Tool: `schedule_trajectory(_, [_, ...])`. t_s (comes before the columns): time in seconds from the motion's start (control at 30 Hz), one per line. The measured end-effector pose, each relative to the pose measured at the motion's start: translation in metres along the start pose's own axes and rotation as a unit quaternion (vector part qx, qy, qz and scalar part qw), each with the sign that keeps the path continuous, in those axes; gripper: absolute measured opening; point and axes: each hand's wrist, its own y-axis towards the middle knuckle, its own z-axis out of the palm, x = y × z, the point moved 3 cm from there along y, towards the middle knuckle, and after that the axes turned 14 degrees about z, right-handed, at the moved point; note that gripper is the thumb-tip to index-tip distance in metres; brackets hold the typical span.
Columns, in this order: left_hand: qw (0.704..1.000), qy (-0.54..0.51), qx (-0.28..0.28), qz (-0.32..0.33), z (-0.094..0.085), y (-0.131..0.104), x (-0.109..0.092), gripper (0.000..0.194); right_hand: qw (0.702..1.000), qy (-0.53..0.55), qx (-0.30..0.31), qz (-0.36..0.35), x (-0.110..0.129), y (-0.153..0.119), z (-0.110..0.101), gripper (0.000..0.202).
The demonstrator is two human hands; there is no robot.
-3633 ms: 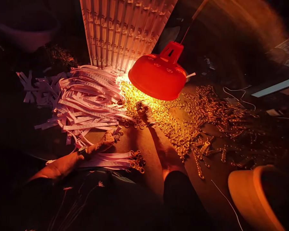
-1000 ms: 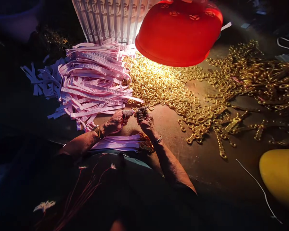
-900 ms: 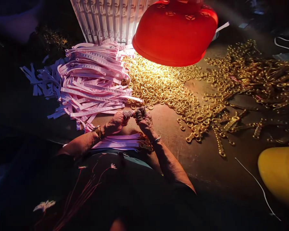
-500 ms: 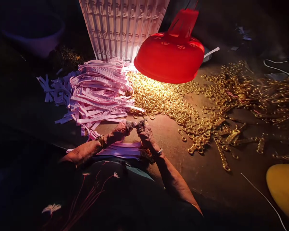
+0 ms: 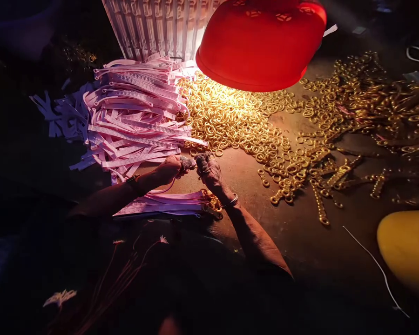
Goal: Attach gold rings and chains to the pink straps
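My left hand (image 5: pixel 172 170), its fingertips wrapped in dark covering, is closed on a pink fabric strap (image 5: pixel 193 163) whose short end pokes out towards the other hand. Part of that strap seems to curve below my left wrist. Almost touching it, my right hand (image 5: pixel 212 174) is closed, its fingertips also wrapped; what it pinches is hidden. Below both hands lies a neat bundle of pink straps (image 5: pixel 167 204) with gold rings (image 5: pixel 212 203) at its right end. Behind my left hand rises a heap of loose pink straps (image 5: pixel 132 116).
Loose gold rings (image 5: pixel 230 111) spread over the table (image 5: pixel 246 186), with linked gold pieces (image 5: pixel 338 174) farther right. A red lamp (image 5: pixel 261 46) hangs low above the rings. A ribbed, pale panel (image 5: pixel 160 28) stands behind the straps. Something yellow and rounded (image 5: pixel 405 251) sits at the right.
The camera view has shifted, so the lamp looks larger and higher and the table things sit higher in view. My hands stay close together, both still closed.
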Motion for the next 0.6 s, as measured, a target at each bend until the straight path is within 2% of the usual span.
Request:
schedule_trajectory(0.07, [1.0,0.0,0.006,0.008,-0.005,-0.001,-0.009,0.036,0.996,-0.065,-0.014,-0.053,0.009,-0.015,0.004,0.03])
schedule_trajectory(0.13, [0.999,0.025,0.023,-0.009,-0.006,-0.005,-0.015,0.037,0.991,-0.115,-0.025,-0.072,0.011,-0.031,0.008,0.03])
schedule_trajectory(0.27, [0.991,0.063,0.112,-0.042,0.001,-0.023,-0.023,0.031,0.981,-0.187,-0.05,-0.029,-0.004,-0.063,0.016,0.028])
schedule_trajectory(0.4, [0.981,0.065,0.16,-0.083,0.015,-0.053,-0.023,0.034,0.953,-0.289,-0.09,-0.015,-0.024,-0.089,0.025,0.027])
schedule_trajectory(0.5, [0.98,0.047,0.159,-0.109,0.024,-0.075,-0.018,0.038,0.944,-0.309,-0.111,-0.021,-0.038,-0.1,0.032,0.029])
schedule_trajectory(0.6, [0.988,0.007,0.119,-0.094,0.03,-0.09,-0.013,0.04,0.949,-0.277,-0.143,-0.044,-0.045,-0.108,0.036,0.029])
